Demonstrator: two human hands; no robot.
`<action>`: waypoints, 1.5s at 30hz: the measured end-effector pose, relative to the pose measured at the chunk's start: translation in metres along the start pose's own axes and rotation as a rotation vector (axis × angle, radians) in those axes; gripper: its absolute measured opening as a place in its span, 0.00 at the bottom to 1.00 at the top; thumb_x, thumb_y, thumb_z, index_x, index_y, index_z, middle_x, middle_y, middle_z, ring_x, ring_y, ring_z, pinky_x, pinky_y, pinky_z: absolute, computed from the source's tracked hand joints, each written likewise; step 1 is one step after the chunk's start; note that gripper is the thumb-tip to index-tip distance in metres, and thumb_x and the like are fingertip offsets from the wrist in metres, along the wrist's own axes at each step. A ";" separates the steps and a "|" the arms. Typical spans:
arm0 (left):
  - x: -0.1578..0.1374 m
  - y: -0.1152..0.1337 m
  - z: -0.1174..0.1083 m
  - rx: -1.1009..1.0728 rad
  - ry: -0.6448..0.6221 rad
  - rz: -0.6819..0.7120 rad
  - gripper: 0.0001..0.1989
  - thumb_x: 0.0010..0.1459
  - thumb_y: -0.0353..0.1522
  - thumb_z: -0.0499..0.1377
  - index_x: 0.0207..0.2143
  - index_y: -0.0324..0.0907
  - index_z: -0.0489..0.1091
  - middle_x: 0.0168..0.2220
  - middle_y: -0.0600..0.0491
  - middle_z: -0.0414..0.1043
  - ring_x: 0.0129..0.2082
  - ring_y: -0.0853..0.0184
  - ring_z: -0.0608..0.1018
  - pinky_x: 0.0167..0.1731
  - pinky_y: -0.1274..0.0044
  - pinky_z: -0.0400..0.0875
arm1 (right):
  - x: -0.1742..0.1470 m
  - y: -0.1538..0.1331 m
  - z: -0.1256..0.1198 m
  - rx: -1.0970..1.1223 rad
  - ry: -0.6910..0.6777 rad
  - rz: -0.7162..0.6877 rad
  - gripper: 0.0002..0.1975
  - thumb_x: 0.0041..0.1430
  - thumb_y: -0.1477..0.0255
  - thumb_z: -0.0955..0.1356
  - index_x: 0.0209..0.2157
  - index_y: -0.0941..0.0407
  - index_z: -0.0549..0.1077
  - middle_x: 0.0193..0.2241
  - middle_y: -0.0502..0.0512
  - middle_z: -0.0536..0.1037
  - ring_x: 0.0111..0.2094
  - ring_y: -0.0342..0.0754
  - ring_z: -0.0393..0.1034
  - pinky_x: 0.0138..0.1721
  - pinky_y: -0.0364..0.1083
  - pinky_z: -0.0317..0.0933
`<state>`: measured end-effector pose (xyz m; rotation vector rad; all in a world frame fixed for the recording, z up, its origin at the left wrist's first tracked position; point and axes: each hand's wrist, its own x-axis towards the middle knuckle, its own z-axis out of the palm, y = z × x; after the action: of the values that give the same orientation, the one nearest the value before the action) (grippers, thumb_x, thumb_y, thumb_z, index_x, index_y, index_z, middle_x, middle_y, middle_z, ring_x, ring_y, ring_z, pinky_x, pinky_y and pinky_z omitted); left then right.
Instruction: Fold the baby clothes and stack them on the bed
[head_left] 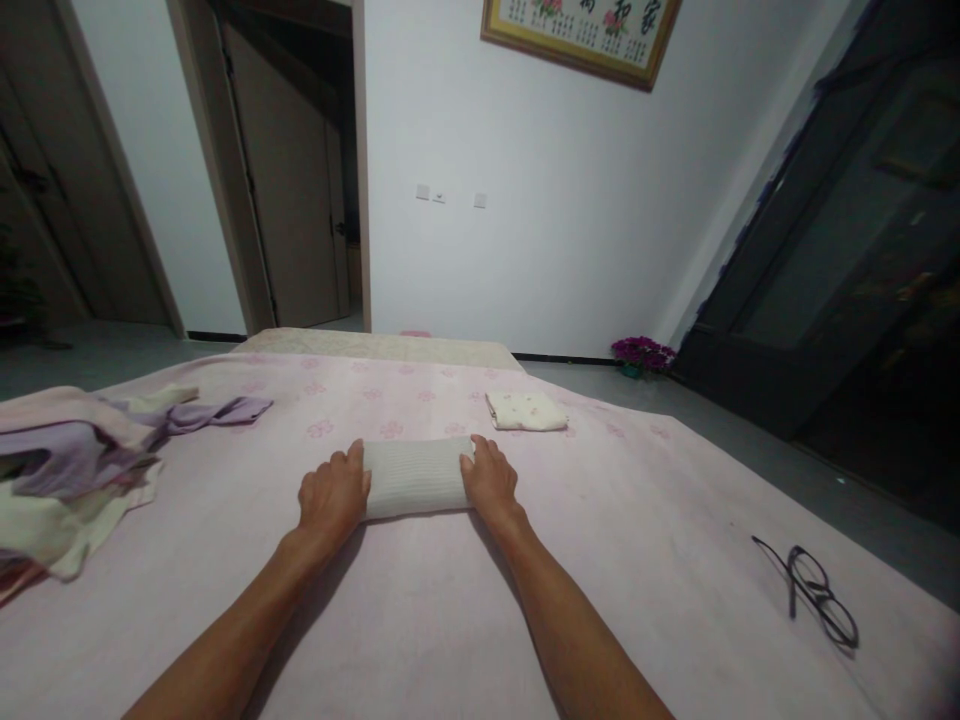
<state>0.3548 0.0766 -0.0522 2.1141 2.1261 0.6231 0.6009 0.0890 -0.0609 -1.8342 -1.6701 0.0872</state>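
A pale ribbed cloth (416, 478), folded into a flat rectangle, lies between my two hands on the pink flowered sheet (420, 610). My left hand (335, 487) grips its left end, fingers curled over the edge and thumb on the near side. At the opposite end, my right hand (489, 478) holds the cloth the same way. The undersides of both hands are hidden. Just beyond my right hand rests a smaller folded cream cloth (527, 411) with a faint print.
Loose clothes (82, 460) in purple, pink and cream are heaped at the left. Black-framed glasses (814, 595) lie on the sheet at the right. Past the far edge are a white wall (450, 270), a doorway (292, 180) and purple flowers (642, 355) on the floor.
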 end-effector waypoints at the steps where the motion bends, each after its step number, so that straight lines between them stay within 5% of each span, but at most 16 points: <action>1: 0.000 0.003 -0.001 0.034 0.045 0.070 0.27 0.64 0.35 0.50 0.65 0.39 0.57 0.56 0.34 0.70 0.55 0.48 0.73 0.54 0.57 0.63 | -0.001 -0.005 -0.001 -0.068 0.030 -0.070 0.21 0.63 0.73 0.64 0.58 0.55 0.68 0.53 0.68 0.74 0.54 0.60 0.68 0.54 0.59 0.59; 5: -0.002 0.013 0.009 0.098 0.042 0.450 0.28 0.67 0.39 0.50 0.67 0.41 0.56 0.67 0.40 0.58 0.67 0.50 0.59 0.62 0.59 0.57 | -0.007 -0.023 0.000 -0.155 -0.060 -0.389 0.26 0.67 0.69 0.62 0.64 0.57 0.61 0.65 0.64 0.60 0.67 0.58 0.50 0.65 0.60 0.43; 8: -0.008 0.012 0.023 0.097 -0.085 0.528 0.30 0.66 0.46 0.50 0.66 0.45 0.58 0.68 0.42 0.56 0.67 0.49 0.59 0.63 0.56 0.54 | -0.013 -0.028 0.004 -0.168 -0.286 -0.516 0.27 0.71 0.60 0.56 0.66 0.58 0.59 0.66 0.61 0.59 0.69 0.55 0.47 0.67 0.57 0.39; 14: -0.014 -0.004 0.026 0.107 -0.104 0.544 0.36 0.57 0.45 0.61 0.66 0.46 0.59 0.69 0.43 0.52 0.68 0.48 0.56 0.63 0.55 0.55 | -0.013 -0.021 0.002 -0.182 -0.386 -0.449 0.30 0.71 0.57 0.54 0.65 0.59 0.60 0.67 0.61 0.57 0.69 0.55 0.45 0.68 0.56 0.36; 18: -0.020 -0.013 0.027 0.046 -0.027 0.528 0.30 0.58 0.37 0.60 0.63 0.42 0.63 0.68 0.41 0.56 0.67 0.51 0.59 0.63 0.60 0.60 | -0.010 -0.011 0.000 -0.135 -0.392 -0.352 0.31 0.71 0.57 0.53 0.67 0.59 0.56 0.69 0.61 0.51 0.70 0.55 0.41 0.67 0.58 0.40; 25: -0.028 -0.021 0.029 -0.025 0.106 0.524 0.28 0.55 0.23 0.55 0.59 0.42 0.67 0.62 0.46 0.67 0.62 0.57 0.69 0.61 0.64 0.65 | -0.021 0.016 0.010 0.009 -0.248 -0.272 0.28 0.70 0.64 0.55 0.66 0.62 0.59 0.69 0.63 0.53 0.70 0.56 0.44 0.67 0.57 0.43; 28: -0.026 -0.018 0.020 -0.007 0.112 0.484 0.25 0.56 0.25 0.55 0.57 0.42 0.68 0.58 0.45 0.72 0.57 0.56 0.74 0.57 0.64 0.69 | -0.025 0.015 0.005 0.164 -0.040 -0.218 0.22 0.67 0.67 0.58 0.57 0.59 0.71 0.62 0.63 0.66 0.65 0.55 0.56 0.65 0.56 0.48; 31: -0.026 -0.012 0.010 0.018 0.126 0.417 0.21 0.59 0.30 0.55 0.56 0.41 0.69 0.53 0.46 0.76 0.51 0.56 0.78 0.52 0.64 0.71 | -0.027 0.000 -0.008 0.417 0.124 -0.151 0.16 0.64 0.68 0.61 0.44 0.56 0.78 0.45 0.60 0.80 0.50 0.52 0.72 0.55 0.52 0.61; 33: -0.027 -0.009 0.004 0.036 0.130 0.371 0.21 0.61 0.32 0.54 0.56 0.42 0.68 0.52 0.47 0.77 0.47 0.55 0.79 0.48 0.65 0.72 | -0.031 -0.014 -0.017 0.596 0.014 -0.077 0.13 0.61 0.69 0.62 0.38 0.56 0.78 0.30 0.56 0.80 0.34 0.49 0.75 0.40 0.48 0.67; 35: -0.029 -0.005 -0.002 0.052 0.133 0.326 0.20 0.62 0.34 0.54 0.56 0.43 0.68 0.50 0.48 0.78 0.44 0.56 0.80 0.44 0.67 0.72 | -0.036 -0.026 -0.024 0.713 -0.313 0.044 0.11 0.58 0.68 0.64 0.33 0.58 0.76 0.21 0.53 0.77 0.23 0.45 0.71 0.27 0.44 0.64; 37: -0.030 -0.003 -0.008 0.066 0.138 0.287 0.20 0.62 0.34 0.53 0.56 0.45 0.68 0.48 0.49 0.79 0.42 0.56 0.81 0.41 0.69 0.71 | -0.042 -0.034 -0.028 0.770 -0.728 0.179 0.13 0.58 0.64 0.65 0.30 0.60 0.75 0.21 0.56 0.76 0.19 0.45 0.69 0.21 0.42 0.62; 39: -0.030 -0.001 -0.012 0.082 0.141 0.265 0.19 0.63 0.35 0.52 0.55 0.46 0.68 0.46 0.50 0.80 0.40 0.57 0.81 0.38 0.70 0.70 | -0.047 -0.036 -0.029 0.863 -0.949 0.318 0.18 0.59 0.58 0.66 0.34 0.61 0.74 0.25 0.61 0.78 0.21 0.47 0.72 0.20 0.43 0.64; 45: -0.040 0.012 -0.009 0.107 0.191 0.379 0.18 0.63 0.34 0.54 0.54 0.44 0.69 0.46 0.48 0.79 0.40 0.57 0.80 0.40 0.69 0.69 | -0.049 -0.049 -0.016 1.449 -0.776 0.640 0.27 0.64 0.49 0.61 0.51 0.57 0.68 0.47 0.63 0.76 0.40 0.54 0.77 0.33 0.56 0.73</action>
<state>0.3652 0.0357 -0.0492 2.6452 1.8897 0.7883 0.5564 0.0364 -0.0425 -1.0163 -0.7447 1.8842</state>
